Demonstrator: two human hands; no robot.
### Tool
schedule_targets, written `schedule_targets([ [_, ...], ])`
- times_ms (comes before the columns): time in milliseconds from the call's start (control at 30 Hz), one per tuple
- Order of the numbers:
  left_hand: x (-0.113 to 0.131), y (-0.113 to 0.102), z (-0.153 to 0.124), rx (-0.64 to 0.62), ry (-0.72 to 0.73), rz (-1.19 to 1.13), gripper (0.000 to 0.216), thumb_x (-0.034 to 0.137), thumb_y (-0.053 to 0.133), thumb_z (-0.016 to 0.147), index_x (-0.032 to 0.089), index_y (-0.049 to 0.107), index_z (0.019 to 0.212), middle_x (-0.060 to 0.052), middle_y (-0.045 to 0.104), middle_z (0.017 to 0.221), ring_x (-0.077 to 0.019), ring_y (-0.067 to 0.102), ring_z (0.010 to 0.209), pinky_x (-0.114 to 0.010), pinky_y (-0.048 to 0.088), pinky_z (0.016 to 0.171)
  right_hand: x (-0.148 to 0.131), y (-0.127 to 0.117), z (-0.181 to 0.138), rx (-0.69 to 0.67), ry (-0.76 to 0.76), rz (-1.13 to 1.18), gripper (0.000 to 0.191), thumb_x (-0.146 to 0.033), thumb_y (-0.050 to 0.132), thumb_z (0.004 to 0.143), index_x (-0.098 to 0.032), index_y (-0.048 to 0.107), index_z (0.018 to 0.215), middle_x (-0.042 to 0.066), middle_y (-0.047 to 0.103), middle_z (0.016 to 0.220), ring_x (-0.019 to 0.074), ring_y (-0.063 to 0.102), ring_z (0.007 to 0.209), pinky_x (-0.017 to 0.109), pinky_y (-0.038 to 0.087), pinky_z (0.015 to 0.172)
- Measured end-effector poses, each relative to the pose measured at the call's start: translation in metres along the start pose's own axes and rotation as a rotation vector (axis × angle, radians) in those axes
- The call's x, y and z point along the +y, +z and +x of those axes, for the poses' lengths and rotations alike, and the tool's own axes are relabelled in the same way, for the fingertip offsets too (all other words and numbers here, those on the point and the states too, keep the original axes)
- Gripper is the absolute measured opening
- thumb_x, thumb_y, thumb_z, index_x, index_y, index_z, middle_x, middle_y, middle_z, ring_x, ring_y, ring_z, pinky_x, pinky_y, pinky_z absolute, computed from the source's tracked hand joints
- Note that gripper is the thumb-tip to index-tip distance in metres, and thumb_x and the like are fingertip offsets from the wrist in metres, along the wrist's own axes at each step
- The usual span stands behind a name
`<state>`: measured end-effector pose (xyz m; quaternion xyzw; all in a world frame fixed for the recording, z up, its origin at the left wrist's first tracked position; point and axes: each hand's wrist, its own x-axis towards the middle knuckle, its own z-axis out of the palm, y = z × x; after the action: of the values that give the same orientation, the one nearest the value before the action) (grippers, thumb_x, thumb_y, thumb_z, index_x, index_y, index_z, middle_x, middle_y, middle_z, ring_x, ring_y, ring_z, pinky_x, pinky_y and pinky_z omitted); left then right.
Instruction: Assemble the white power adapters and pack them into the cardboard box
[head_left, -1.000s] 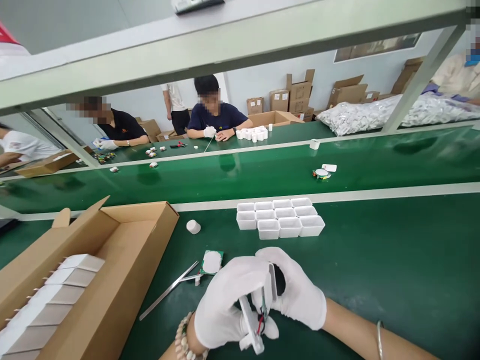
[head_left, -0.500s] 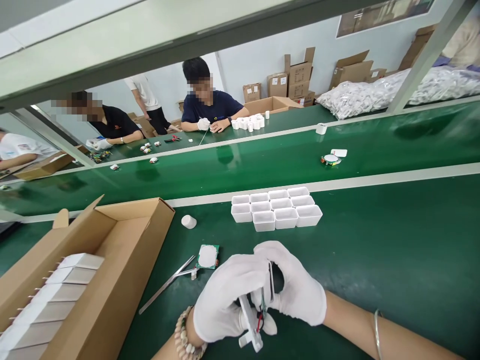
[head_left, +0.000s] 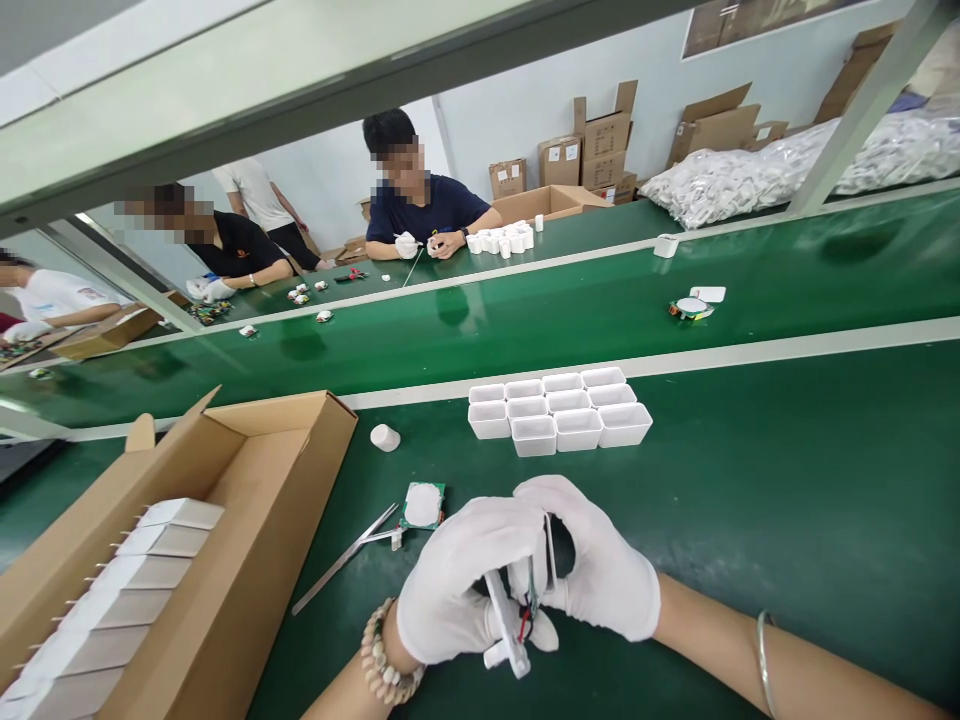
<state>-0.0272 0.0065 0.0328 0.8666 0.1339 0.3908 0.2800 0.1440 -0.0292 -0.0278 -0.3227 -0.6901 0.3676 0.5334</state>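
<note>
Both my hands wear white gloves and meet low in the middle over the green table. My left hand [head_left: 457, 590] is closed around a small white plastic part with red and black wires [head_left: 517, 625] hanging from it. My right hand [head_left: 600, 570] is closed on the other side of the same assembly, pinching a thin flat plate [head_left: 550, 552] upright between the fingers. Metal tweezers [head_left: 349, 555] and a green circuit board with a white round disc [head_left: 422, 505] lie on the table just left of my hands.
An open cardboard box [head_left: 247, 520] holding a row of white pieces stands at the left. Several white rectangular shells [head_left: 559, 415] are grouped ahead, with a white cap [head_left: 385, 437] beside them. Parts [head_left: 691, 305] ride the conveyor belt. Other people work across the belt.
My hands have stayed closed on the same wired assembly with little change. The view has shifted slightly, and the parts on the belt have moved to the right.
</note>
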Motion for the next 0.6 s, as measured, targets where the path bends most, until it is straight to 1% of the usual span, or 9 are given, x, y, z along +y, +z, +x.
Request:
schedule_targets([
  [100,-0.001,0.001,-0.002,0.009,-0.004,0.002,0.058,0.044,0.074,0.069,0.023,0.057,0.120,-0.006,0.070,0.088,-0.0221,0.068,0.085,-0.038,0.055,0.081,-0.001,0.000,0.000,-0.001,0.016,0.012,0.059,-0.034,0.079,0.067,-0.026,0.048,0.115,0.007,0.052,0.108,0.0254,0.055,0.099,0.042,0.050,0.086],
  [200,0.000,0.001,-0.005,0.031,-0.018,0.015,0.045,0.047,0.059,0.083,0.016,0.058,0.115,-0.008,0.068,0.095,-0.0181,0.066,0.085,-0.039,0.055,0.079,-0.001,0.000,0.000,-0.009,0.044,0.016,0.058,-0.034,0.080,0.066,-0.026,0.048,0.114,0.007,0.052,0.107,0.0255,0.055,0.097,0.042,0.050,0.084],
  [267,0.002,0.002,-0.008,0.054,-0.046,0.029,0.039,0.045,0.051,0.088,0.016,0.058,0.113,-0.009,0.067,0.099,-0.0175,0.065,0.087,-0.039,0.055,0.078,-0.001,0.000,0.000,-0.010,0.058,0.021,0.058,-0.033,0.080,0.065,-0.026,0.048,0.113,0.007,0.052,0.108,0.0257,0.055,0.097,0.042,0.050,0.084],
  [300,0.003,0.003,-0.009,0.064,-0.061,0.035,0.037,0.044,0.051,0.089,0.017,0.058,0.113,-0.009,0.067,0.100,-0.0181,0.065,0.088,-0.039,0.055,0.078,-0.001,0.000,0.000,-0.010,0.061,0.026,0.058,-0.031,0.080,0.065,-0.026,0.049,0.113,0.007,0.052,0.108,0.0256,0.055,0.097,0.042,0.050,0.084],
  [367,0.005,0.003,-0.010,0.072,-0.083,0.041,0.037,0.044,0.057,0.085,0.021,0.058,0.115,-0.009,0.068,0.097,-0.0213,0.065,0.090,-0.042,0.055,0.076,-0.001,0.000,0.000,-0.010,0.065,0.034,0.058,-0.028,0.081,0.064,-0.026,0.049,0.113,0.007,0.052,0.108,0.0255,0.055,0.097,0.041,0.049,0.084],
  [400,0.006,0.003,-0.011,0.070,-0.088,0.041,0.040,0.044,0.063,0.081,0.024,0.059,0.116,-0.009,0.069,0.093,-0.0234,0.066,0.089,-0.044,0.055,0.075,-0.001,0.001,-0.001,-0.011,0.067,0.036,0.057,-0.026,0.080,0.064,-0.026,0.049,0.112,0.007,0.052,0.108,0.0254,0.055,0.097,0.041,0.049,0.084],
  [500,0.004,0.002,-0.010,0.046,-0.074,0.037,0.063,0.040,0.079,0.064,0.031,0.057,0.122,-0.009,0.070,0.088,-0.0278,0.067,0.086,-0.047,0.057,0.074,-0.001,0.001,-0.002,-0.015,0.087,0.039,0.054,-0.022,0.077,0.066,-0.026,0.048,0.112,0.006,0.052,0.107,0.0247,0.056,0.095,0.041,0.049,0.083],
  [600,0.002,0.000,-0.007,0.019,-0.045,0.034,0.076,0.035,0.083,0.058,0.032,0.052,0.128,-0.009,0.070,0.094,-0.0279,0.068,0.087,-0.044,0.057,0.077,-0.001,0.001,-0.002,-0.013,0.096,0.044,0.052,-0.020,0.074,0.067,-0.026,0.047,0.112,0.006,0.051,0.106,0.0242,0.056,0.092,0.042,0.049,0.081],
])
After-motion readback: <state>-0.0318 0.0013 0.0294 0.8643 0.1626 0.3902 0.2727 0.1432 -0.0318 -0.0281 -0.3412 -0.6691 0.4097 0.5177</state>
